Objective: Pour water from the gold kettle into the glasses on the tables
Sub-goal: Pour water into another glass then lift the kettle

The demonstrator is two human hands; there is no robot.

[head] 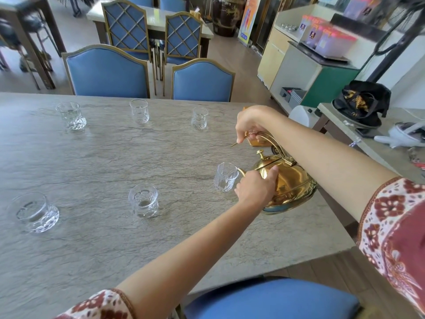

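The gold kettle (291,183) is tilted to the left over the table's right side, its spout at the rim of a clear glass (225,177). My right hand (249,124) grips the end of the kettle's arched handle. My left hand (256,186) presses against the kettle's front, beside the spout, thumb near the lid. Several more glasses stand on the grey stone table (103,238): three in the far row (70,116), (139,110), (199,117) and two in the near row (36,212), (143,201).
Blue chairs (108,71) (202,80) line the far side and one blue seat (271,298) is below me. A side table (368,143) at right holds a black bag (361,102) and clutter. A small wooden box sits behind the kettle.
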